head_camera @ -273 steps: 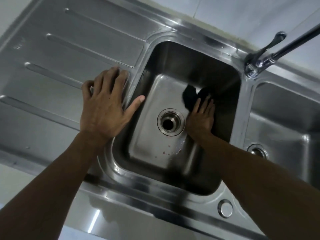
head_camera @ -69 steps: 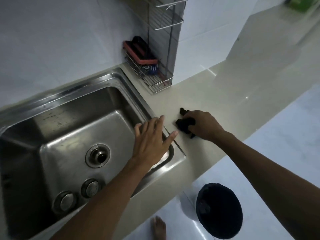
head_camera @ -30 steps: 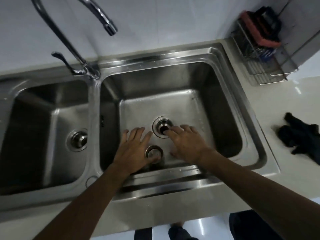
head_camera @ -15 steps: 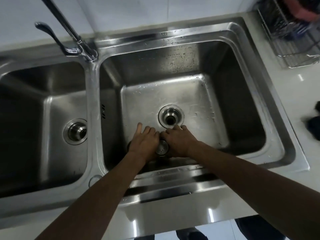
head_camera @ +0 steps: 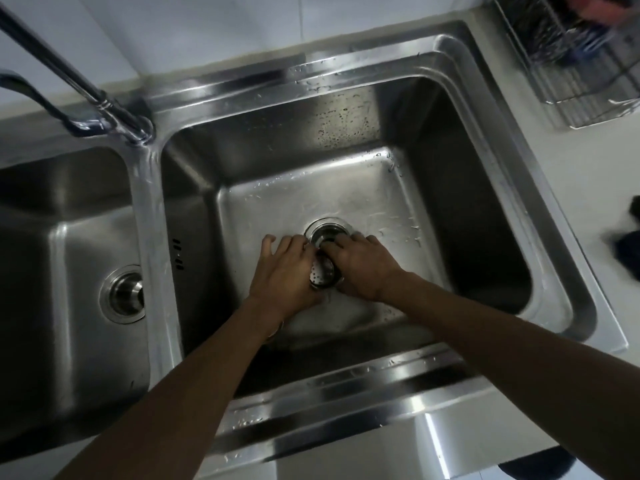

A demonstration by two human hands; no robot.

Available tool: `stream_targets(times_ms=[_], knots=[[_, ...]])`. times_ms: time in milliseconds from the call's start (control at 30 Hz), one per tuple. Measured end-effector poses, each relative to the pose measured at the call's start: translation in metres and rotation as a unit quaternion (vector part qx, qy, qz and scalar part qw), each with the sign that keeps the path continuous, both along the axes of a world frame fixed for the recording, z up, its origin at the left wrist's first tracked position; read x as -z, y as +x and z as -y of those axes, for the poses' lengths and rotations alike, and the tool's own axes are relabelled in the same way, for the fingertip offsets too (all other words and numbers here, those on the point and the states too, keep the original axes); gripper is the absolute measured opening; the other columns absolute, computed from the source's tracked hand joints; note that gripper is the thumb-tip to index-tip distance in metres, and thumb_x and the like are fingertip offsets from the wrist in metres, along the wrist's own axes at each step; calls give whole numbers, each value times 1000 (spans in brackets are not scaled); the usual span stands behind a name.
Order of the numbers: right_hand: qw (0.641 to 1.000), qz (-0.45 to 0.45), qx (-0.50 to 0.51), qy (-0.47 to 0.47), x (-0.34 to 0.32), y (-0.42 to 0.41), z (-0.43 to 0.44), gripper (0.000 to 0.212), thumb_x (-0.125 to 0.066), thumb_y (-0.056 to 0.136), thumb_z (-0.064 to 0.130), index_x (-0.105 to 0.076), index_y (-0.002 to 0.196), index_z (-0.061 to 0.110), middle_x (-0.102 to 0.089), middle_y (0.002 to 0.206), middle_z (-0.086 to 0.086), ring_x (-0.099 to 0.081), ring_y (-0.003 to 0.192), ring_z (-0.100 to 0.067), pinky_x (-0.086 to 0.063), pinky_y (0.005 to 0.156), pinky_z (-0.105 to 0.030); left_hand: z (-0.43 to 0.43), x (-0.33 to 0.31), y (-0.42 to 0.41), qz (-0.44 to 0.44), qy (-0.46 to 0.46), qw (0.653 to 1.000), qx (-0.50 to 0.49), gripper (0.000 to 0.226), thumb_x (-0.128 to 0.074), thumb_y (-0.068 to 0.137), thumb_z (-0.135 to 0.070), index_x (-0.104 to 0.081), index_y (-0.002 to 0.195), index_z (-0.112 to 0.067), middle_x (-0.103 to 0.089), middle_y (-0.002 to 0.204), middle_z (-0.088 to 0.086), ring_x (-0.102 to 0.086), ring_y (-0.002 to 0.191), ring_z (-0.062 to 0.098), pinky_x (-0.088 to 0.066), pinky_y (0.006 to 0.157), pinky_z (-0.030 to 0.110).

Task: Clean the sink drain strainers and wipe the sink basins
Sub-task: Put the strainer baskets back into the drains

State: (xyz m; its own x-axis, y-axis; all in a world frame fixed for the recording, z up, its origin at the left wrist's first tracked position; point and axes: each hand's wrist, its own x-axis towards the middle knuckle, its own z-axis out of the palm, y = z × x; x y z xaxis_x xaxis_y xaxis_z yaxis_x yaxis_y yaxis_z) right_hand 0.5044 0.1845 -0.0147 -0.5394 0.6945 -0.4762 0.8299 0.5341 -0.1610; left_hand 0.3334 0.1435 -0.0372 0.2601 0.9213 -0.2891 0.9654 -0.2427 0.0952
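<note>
Both forearms reach over the basin's (head_camera: 346,379) front edge. The right hand (head_camera: 363,268) curls round a strainer (head_camera: 322,276); the left hand (head_camera: 287,271) lies against it, fingers spread forward, thumb hidden.
</note>
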Motion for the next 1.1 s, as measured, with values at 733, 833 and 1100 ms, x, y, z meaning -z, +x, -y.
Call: stream_targets(times_ms=[733,833,1100], knots=[[999,6,32,-13,32,10,-53,85,-81,79,39,-38,150,24,-35,146,-9,-39,131,-33,-46,103,-47,-47,34,8,29,-41,998,-49,99,-69,80,-73,-33,161,-31,-22,170,7,-26,151,30,-26,113,47],[999,11,29,-14,30,7,-53,92,-83,77,41,-34,153,27,-36,146,-9,-41,131,-33,-45,104,-47,-44,27,3,25,-57,997,-43,106,-73,77,-72,-27,163,-32,-17,170,6,-23,152,30,-24,116,48],[996,-24,-85,-1,18,-39,-19,107,-78,75,61,-23,159,25,-27,160,-15,-31,144,-40,-33,116,-53,7,-29,-63,-32,-100,993,-49,111,-54,78,-88,-22,165,-27,-6,174,8,-11,157,30,-18,125,56]])
